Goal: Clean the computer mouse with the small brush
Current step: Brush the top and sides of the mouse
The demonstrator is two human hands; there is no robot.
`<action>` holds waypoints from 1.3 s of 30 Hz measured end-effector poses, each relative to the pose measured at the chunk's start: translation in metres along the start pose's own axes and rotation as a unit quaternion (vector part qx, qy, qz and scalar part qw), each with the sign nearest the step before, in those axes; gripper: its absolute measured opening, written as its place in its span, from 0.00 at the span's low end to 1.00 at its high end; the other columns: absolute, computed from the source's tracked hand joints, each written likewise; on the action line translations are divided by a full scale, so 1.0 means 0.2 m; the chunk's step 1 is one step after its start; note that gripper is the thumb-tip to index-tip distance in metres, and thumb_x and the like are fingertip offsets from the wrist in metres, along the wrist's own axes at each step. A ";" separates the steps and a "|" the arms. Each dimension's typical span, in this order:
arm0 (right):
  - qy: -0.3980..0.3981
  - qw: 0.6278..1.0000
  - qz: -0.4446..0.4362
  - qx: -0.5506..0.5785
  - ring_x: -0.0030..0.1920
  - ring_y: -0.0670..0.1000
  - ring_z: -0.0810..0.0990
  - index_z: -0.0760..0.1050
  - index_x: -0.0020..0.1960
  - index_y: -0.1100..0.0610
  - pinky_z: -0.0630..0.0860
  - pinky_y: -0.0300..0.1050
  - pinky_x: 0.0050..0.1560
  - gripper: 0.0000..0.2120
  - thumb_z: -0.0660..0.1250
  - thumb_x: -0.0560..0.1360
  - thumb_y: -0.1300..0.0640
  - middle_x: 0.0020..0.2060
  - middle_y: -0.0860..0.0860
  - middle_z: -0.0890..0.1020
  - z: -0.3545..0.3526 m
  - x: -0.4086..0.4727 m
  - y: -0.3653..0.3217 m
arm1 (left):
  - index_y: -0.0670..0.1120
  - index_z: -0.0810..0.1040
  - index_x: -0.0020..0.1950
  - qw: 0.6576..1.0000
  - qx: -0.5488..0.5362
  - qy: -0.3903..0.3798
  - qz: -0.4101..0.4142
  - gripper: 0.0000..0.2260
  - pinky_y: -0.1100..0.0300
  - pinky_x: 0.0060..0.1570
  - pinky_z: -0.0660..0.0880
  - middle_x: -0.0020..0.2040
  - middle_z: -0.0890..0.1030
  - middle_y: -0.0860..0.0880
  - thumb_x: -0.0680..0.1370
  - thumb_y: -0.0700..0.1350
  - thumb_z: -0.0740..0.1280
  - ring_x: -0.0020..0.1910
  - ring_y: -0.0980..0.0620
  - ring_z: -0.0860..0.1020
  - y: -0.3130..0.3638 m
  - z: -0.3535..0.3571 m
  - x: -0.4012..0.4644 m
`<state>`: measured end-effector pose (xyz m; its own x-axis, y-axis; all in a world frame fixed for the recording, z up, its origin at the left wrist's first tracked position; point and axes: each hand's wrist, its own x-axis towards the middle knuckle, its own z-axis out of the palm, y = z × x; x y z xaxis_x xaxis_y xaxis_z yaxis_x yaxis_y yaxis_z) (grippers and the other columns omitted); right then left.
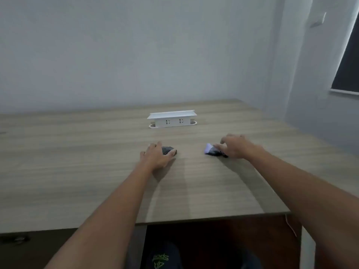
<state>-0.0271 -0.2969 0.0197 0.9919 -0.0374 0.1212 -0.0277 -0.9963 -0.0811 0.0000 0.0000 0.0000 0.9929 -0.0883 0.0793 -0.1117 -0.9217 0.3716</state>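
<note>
A dark computer mouse (168, 150) lies on the wooden table (77, 162), and my left hand (157, 156) rests over its near left side with fingers curled around it. To the right lies a small brush (212, 150) with a dark body and a pale lilac end. My right hand (236, 146) is on the brush, fingertips touching its top, fingers spread. Blur hides how firm either grasp is.
A white raised socket box (172, 119) stands on the table behind both hands. The table's front edge (213, 217) runs close to my body. A wall rises behind the table, and a dark window (347, 61) sits at the right.
</note>
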 end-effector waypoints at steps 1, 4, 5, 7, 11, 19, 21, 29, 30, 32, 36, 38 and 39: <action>0.009 1.000 -0.004 0.000 0.65 0.57 0.75 0.78 0.61 0.54 0.61 0.54 0.67 0.27 0.53 0.81 0.36 0.63 0.55 0.77 0.01 0.00 0.01 | 0.46 0.67 0.74 1.000 0.001 0.001 0.001 0.34 0.42 0.73 0.62 0.74 0.69 0.42 0.77 0.69 0.57 0.74 0.42 0.69 -0.01 0.01 -0.01; 0.022 0.999 -0.025 -0.014 0.60 0.56 0.77 0.81 0.56 0.53 0.66 0.52 0.61 0.24 0.55 0.80 0.38 0.58 0.54 0.78 0.05 -0.03 0.03 | 0.46 0.69 0.72 1.000 0.004 0.011 0.003 0.33 0.43 0.71 0.64 0.71 0.72 0.43 0.76 0.68 0.61 0.71 0.42 0.72 -0.04 0.05 -0.02; 0.024 0.999 -0.033 -0.017 0.59 0.56 0.78 0.81 0.55 0.53 0.66 0.51 0.59 0.22 0.56 0.80 0.39 0.57 0.54 0.79 0.07 -0.03 0.04 | 0.46 0.69 0.72 1.000 -0.001 0.015 0.003 0.33 0.43 0.70 0.64 0.70 0.73 0.44 0.76 0.67 0.62 0.70 0.42 0.72 -0.04 0.06 -0.02; 0.038 0.998 -0.050 -0.018 0.57 0.56 0.78 0.80 0.53 0.53 0.66 0.49 0.55 0.18 0.59 0.80 0.42 0.55 0.53 0.79 0.09 -0.05 0.05 | 0.45 0.70 0.71 1.000 -0.005 0.025 0.002 0.32 0.44 0.69 0.66 0.68 0.73 0.44 0.77 0.66 0.63 0.68 0.42 0.74 -0.05 0.06 -0.03; 0.067 0.996 -0.066 0.010 0.53 0.57 0.79 0.79 0.51 0.57 0.69 0.48 0.51 0.13 0.64 0.79 0.47 0.51 0.53 0.78 0.11 -0.07 0.06 | 0.43 0.74 0.65 0.998 -0.015 0.055 -0.008 0.29 0.46 0.66 0.68 0.65 0.74 0.44 0.76 0.65 0.65 0.64 0.42 0.75 -0.06 0.04 -0.04; 0.039 0.994 -0.047 0.086 0.52 0.58 0.79 0.79 0.53 0.61 0.71 0.47 0.48 0.11 0.68 0.78 0.53 0.53 0.57 0.82 0.03 -0.02 0.01 | 0.39 0.81 0.52 0.996 -0.066 0.066 0.011 0.22 0.49 0.54 0.75 0.54 0.81 0.39 0.74 0.59 0.72 0.54 0.40 0.80 -0.07 0.02 -0.03; 0.050 0.988 -0.052 0.135 0.47 0.55 0.77 0.80 0.51 0.62 0.69 0.44 0.43 0.11 0.70 0.76 0.55 0.48 0.56 0.83 0.01 -0.01 -0.01 | 0.38 0.82 0.49 0.994 -0.091 0.054 0.026 0.21 0.48 0.52 0.77 0.50 0.83 0.39 0.73 0.57 0.74 0.51 0.39 0.81 -0.07 0.00 -0.03; 0.047 0.939 -0.094 0.327 0.31 0.51 0.82 0.82 0.48 0.62 0.77 0.40 0.37 0.11 0.76 0.73 0.54 0.34 0.56 0.83 -0.13 0.05 -0.14 | 0.42 0.85 0.54 0.984 -0.140 -0.040 0.102 0.17 0.59 0.39 0.72 0.46 0.86 0.40 0.73 0.54 0.76 0.40 0.47 0.80 -0.05 -0.05 -0.01; 0.046 0.935 -0.103 0.337 0.32 0.52 0.82 0.82 0.49 0.63 0.78 0.43 0.39 0.12 0.75 0.74 0.54 0.34 0.58 0.83 -0.15 0.06 -0.16 | 0.43 0.85 0.54 0.983 -0.137 -0.048 0.112 0.17 0.59 0.38 0.71 0.46 0.86 0.40 0.74 0.54 0.75 0.40 0.48 0.80 -0.04 -0.06 -0.01; 0.040 0.920 -0.117 0.371 0.34 0.52 0.80 0.82 0.52 0.65 0.79 0.43 0.40 0.12 0.72 0.77 0.55 0.36 0.60 0.82 -0.17 0.07 -0.20 | 0.45 0.85 0.55 0.981 -0.129 -0.063 0.134 0.16 0.58 0.42 0.72 0.47 0.87 0.43 0.74 0.55 0.74 0.45 0.46 0.82 -0.04 -0.07 0.00; 0.047 0.906 -0.117 0.405 0.32 0.49 0.77 0.80 0.56 0.67 0.78 0.34 0.34 0.13 0.66 0.81 0.57 0.39 0.58 0.80 -0.18 0.10 -0.26 | 0.47 0.86 0.53 0.974 -0.137 -0.085 0.159 0.14 0.56 0.45 0.74 0.47 0.87 0.46 0.74 0.55 0.75 0.43 0.49 0.82 -0.02 -0.09 0.01; 0.046 0.905 -0.113 0.406 0.32 0.48 0.77 0.80 0.57 0.67 0.77 0.34 0.33 0.13 0.65 0.81 0.57 0.37 0.56 0.79 -0.18 0.12 -0.28 | 0.47 0.87 0.53 0.971 -0.142 -0.095 0.166 0.13 0.61 0.43 0.72 0.46 0.88 0.47 0.73 0.53 0.76 0.41 0.54 0.80 -0.01 -0.09 0.02; 0.043 0.904 -0.113 0.410 0.32 0.48 0.77 0.80 0.56 0.67 0.77 0.34 0.33 0.13 0.66 0.81 0.57 0.36 0.55 0.79 -0.18 0.13 -0.29 | 0.47 0.87 0.54 0.970 -0.146 -0.100 0.167 0.14 0.61 0.44 0.73 0.47 0.88 0.47 0.73 0.53 0.76 0.41 0.54 0.81 -0.01 -0.09 0.03</action>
<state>-0.0048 -0.2437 0.0629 0.9466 0.1179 0.3000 0.3099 -0.5889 -0.7464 0.0049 0.0087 0.0172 0.8846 -0.4610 0.0703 -0.4055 -0.6862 0.6039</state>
